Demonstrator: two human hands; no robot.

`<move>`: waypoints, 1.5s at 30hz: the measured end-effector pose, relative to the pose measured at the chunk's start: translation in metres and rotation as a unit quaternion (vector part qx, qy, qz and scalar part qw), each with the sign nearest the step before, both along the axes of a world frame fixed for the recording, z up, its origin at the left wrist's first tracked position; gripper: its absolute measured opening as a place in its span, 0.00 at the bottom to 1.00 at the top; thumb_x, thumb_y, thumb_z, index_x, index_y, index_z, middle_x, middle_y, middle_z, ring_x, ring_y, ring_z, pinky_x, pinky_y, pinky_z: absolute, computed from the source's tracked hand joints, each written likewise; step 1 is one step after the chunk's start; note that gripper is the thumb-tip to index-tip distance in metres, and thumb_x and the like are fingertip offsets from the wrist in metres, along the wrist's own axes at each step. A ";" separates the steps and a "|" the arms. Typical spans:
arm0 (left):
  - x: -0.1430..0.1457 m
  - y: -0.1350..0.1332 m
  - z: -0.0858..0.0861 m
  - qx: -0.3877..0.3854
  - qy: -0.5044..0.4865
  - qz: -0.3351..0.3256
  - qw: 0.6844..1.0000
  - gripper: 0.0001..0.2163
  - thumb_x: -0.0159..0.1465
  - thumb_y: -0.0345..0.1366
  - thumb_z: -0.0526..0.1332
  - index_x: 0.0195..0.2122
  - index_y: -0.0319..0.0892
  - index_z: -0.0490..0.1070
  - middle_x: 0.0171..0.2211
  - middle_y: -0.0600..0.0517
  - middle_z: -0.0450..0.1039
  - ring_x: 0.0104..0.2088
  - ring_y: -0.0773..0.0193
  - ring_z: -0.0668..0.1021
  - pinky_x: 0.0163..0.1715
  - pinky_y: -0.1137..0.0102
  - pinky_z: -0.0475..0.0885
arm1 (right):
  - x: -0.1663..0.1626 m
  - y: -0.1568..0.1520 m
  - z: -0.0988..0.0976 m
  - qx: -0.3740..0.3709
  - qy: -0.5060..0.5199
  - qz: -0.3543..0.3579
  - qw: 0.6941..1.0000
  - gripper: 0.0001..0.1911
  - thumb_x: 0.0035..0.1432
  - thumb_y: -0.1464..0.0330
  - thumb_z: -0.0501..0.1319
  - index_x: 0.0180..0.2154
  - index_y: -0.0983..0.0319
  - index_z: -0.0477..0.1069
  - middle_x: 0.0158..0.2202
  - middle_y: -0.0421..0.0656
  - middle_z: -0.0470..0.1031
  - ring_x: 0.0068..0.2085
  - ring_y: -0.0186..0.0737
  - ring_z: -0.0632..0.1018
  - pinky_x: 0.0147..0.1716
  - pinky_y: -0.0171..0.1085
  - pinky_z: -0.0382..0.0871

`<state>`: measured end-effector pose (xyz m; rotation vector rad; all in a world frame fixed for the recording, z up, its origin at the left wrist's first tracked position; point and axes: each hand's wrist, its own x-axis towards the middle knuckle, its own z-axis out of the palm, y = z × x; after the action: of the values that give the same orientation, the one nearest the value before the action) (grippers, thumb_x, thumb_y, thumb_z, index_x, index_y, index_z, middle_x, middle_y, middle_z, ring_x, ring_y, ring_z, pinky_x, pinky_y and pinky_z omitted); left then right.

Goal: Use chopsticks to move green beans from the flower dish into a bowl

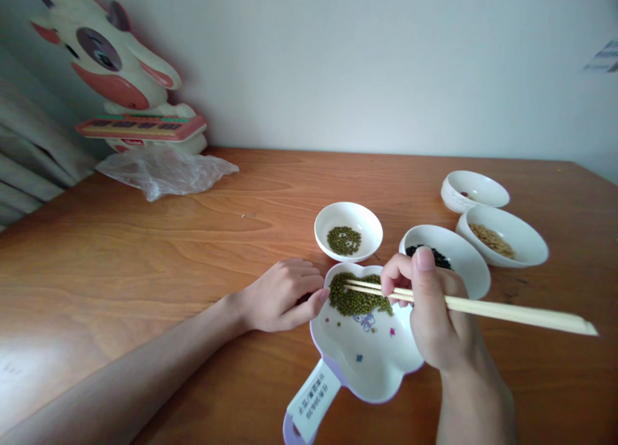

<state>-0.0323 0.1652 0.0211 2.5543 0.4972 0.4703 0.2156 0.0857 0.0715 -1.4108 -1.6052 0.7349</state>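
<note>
wooden tabletop (232, 245) underneath. right hand (447, 310) grips chopsticks (512, 311), tips among mung beans (355, 302) in a flower-shaped dish (381, 361). left hand (282, 297), fingers curled, touches the dish's rim, grip unclear. beyond: white bowl (369, 226), then cow-shaped toy keyboard (140, 65).

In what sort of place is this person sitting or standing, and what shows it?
Probably a room in a home: a cow toy stands at the back of a wooden table, with curtain-like cloth at the left edge.
</note>
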 end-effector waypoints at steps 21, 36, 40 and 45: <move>0.001 0.000 0.002 0.006 -0.006 0.002 1.000 0.17 0.78 0.38 0.49 0.29 0.44 0.62 0.28 0.51 0.69 0.30 0.61 0.71 0.34 0.64 0.65 | 0.002 -0.001 -0.001 -0.026 0.018 0.023 0.999 0.38 0.74 0.43 0.36 0.25 0.58 0.66 0.22 0.40 0.68 0.26 0.38 0.69 0.28 0.42 0.57; 0.000 0.000 0.001 -0.014 0.007 0.000 1.000 0.16 0.78 0.37 0.49 0.30 0.44 0.59 0.29 0.52 0.66 0.30 0.61 0.69 0.35 0.64 0.63 | 0.001 -0.001 -0.003 -0.017 0.023 0.027 0.999 0.37 0.76 0.45 0.36 0.26 0.58 0.66 0.23 0.40 0.68 0.27 0.39 0.69 0.29 0.42 0.58; 0.000 0.000 0.002 -0.019 0.005 -0.002 1.000 0.16 0.78 0.37 0.49 0.30 0.44 0.60 0.29 0.52 0.66 0.30 0.61 0.69 0.34 0.64 0.63 | 0.000 0.000 -0.001 -0.020 0.016 0.026 0.999 0.36 0.76 0.46 0.37 0.26 0.57 0.66 0.23 0.39 0.68 0.27 0.39 0.69 0.30 0.43 0.57; 0.000 0.000 0.001 -0.021 0.006 -0.003 1.000 0.15 0.78 0.37 0.49 0.31 0.44 0.60 0.29 0.52 0.66 0.31 0.61 0.69 0.35 0.64 0.63 | 0.000 -0.002 0.000 -0.019 0.035 0.037 0.998 0.36 0.76 0.46 0.37 0.26 0.57 0.67 0.24 0.39 0.68 0.27 0.38 0.70 0.30 0.42 0.58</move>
<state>-0.0324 0.1650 0.0225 2.5185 0.4980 0.4389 0.2156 0.0841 0.0716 -1.3435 -1.6037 0.8542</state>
